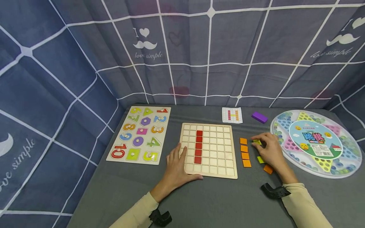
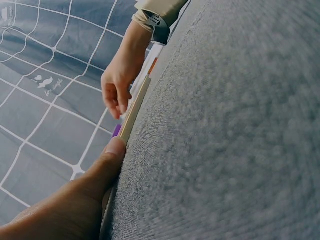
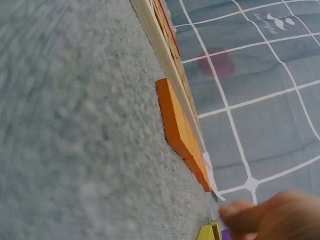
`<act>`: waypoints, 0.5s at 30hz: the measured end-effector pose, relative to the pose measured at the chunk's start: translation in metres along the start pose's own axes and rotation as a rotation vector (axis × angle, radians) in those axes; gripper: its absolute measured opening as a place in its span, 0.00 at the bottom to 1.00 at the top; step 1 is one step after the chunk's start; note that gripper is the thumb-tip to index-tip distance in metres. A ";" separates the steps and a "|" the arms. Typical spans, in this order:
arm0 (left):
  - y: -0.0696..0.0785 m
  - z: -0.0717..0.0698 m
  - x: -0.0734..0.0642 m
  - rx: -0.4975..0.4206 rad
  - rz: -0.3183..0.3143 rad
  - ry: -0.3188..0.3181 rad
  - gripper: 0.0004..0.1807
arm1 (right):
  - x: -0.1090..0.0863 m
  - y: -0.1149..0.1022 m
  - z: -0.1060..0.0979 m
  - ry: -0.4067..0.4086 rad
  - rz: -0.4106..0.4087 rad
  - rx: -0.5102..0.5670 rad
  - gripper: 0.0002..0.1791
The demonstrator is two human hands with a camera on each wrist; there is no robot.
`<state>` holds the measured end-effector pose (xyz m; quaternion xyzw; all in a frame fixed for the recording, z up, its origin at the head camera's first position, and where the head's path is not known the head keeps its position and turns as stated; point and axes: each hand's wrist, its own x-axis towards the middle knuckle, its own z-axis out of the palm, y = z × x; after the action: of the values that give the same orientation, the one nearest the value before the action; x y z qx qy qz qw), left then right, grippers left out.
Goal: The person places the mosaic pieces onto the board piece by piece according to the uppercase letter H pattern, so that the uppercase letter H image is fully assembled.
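A wooden grid board (image 1: 214, 152) lies flat on the table, with a column of red square tiles (image 1: 198, 152) in it. My left hand (image 1: 178, 166) rests on the board's near left corner, fingers spread along its left side, thumb (image 2: 116, 146) against the near edge. To the right of the board, my right hand (image 1: 269, 148) pinches a yellow-green tile (image 1: 257, 142) between thumb and index finger. Another yellow-green tile (image 1: 260, 160) and an orange tile (image 1: 268, 168) lie by that hand. Several orange tiles (image 1: 244, 148) form a column beside the board.
A number-and-shape puzzle board (image 1: 151, 133) lies at the left. Behind the grid board are a pattern card (image 1: 232, 115) and a purple block (image 1: 259, 117). The round Chinese checkers set (image 1: 315, 144) lies at the right. Grid-patterned curtain (image 1: 188, 57) closes off the back.
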<state>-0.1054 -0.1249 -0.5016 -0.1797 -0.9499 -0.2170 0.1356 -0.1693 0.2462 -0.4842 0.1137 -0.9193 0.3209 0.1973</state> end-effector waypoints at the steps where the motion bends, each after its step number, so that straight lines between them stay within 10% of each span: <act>1: 0.000 0.000 0.000 0.001 0.000 0.001 0.70 | -0.001 0.001 0.000 -0.005 0.005 -0.011 0.09; 15: 0.001 0.001 0.000 -0.004 -0.012 -0.007 0.70 | -0.002 0.008 0.001 -0.098 -0.065 0.028 0.19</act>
<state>-0.1056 -0.1241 -0.5018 -0.1753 -0.9509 -0.2191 0.1304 -0.1707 0.2517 -0.4904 0.1617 -0.9192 0.3212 0.1605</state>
